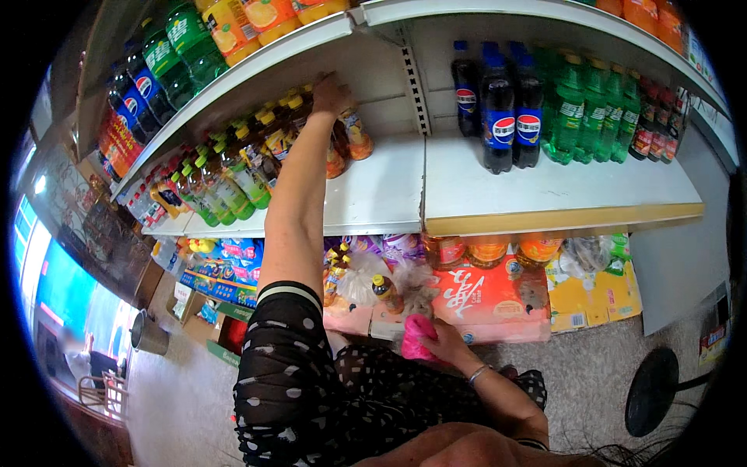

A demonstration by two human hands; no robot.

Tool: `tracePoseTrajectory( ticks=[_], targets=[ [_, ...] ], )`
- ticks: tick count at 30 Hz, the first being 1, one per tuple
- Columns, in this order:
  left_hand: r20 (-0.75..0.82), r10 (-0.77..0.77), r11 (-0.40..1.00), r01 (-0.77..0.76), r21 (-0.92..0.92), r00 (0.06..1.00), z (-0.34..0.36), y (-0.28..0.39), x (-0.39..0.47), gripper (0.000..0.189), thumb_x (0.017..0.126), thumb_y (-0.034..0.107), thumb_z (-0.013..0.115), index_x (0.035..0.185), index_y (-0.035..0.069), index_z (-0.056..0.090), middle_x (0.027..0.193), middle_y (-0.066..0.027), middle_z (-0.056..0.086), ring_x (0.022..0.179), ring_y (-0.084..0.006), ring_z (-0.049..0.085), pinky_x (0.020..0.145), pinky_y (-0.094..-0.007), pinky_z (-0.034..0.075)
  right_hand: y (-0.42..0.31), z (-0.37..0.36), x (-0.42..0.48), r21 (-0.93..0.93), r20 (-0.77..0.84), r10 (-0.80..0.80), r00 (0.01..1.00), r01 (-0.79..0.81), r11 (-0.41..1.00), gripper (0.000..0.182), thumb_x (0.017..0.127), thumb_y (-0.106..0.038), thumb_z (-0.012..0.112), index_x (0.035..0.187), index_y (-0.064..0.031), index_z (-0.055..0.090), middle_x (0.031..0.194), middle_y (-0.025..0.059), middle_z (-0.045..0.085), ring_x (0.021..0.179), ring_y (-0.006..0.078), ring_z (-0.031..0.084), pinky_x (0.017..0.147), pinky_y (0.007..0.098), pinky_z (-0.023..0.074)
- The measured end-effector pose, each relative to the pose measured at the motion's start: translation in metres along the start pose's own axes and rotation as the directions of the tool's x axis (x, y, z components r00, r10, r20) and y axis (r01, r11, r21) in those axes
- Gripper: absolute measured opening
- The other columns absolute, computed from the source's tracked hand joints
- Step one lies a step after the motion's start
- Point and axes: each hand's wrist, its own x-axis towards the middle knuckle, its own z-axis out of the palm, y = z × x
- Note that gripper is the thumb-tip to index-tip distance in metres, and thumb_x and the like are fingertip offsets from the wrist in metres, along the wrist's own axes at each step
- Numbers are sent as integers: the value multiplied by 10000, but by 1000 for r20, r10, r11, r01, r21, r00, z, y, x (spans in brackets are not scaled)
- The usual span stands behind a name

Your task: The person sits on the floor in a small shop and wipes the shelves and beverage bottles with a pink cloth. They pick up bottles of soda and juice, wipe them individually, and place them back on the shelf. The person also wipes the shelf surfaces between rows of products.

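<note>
My left hand (331,96) reaches to the middle shelf, over the back of a row of bottled tea (269,131) with yellow caps. It is blurred, and its fingers partly hide the top of an orange-labelled drink bottle (356,137). Whether it grips that bottle I cannot tell. Lower down, close to my body, my right hand (448,344) is closed around a bunched pink cloth (419,337). Just beyond the cloth, a small yellow-capped bottle (387,293) stands among clear plastic bags (363,277) below the shelf.
Cola bottles (499,125), green soda bottles (569,117) and small dark bottles (653,128) stand on the right shelf section (554,190). Drink cartons (496,298) line the floor under it. A round black base (652,391) stands at right. A person (81,362) sits far left.
</note>
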Motion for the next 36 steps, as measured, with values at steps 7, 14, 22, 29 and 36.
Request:
tracePoseTrajectory(
  ticks=[7,14,22,29,36],
  targets=[
    [199,-116,973,152,-176,973,-99,77,-13,406,810,312,560,1106,35,527,1132,-219,515,984,-350,562,816,-429,479,9,0,0,-47,-60,-11,998,9,999,383,753,-304,644,952,10,551,850,198,578,798,351,579,691,400,465],
    [-73,-262,843,192,-502,962,-147,61,-78,305,749,233,623,872,-45,601,796,-263,609,842,-405,590,769,-435,460,7,5,8,37,12,98,995,-98,994,438,781,-335,619,1074,-13,561,983,233,594,939,385,561,822,433,441],
    [180,-410,320,325,-890,894,-267,57,-127,130,811,124,624,824,-3,595,699,-23,588,681,-55,523,604,-223,449,29,11,21,397,-73,196,978,-152,905,340,859,-206,565,1134,-8,539,998,78,620,881,163,586,788,317,473],
    [261,-351,-19,272,-962,899,-348,98,-196,81,824,99,595,866,31,583,747,8,563,676,-51,509,594,-192,427,-77,-51,20,999,2,354,935,11,-35,532,911,-407,409,1303,-50,367,1242,157,496,1093,302,529,930,485,428],
    [276,-249,-97,260,-961,928,-357,147,-225,54,827,73,580,871,42,576,737,39,538,663,-25,470,590,-166,391,-187,-64,-19,976,-216,-35,976,215,-23,707,895,-588,243,1358,-54,275,1324,153,412,1179,316,451,958,475,397]
  ],
)
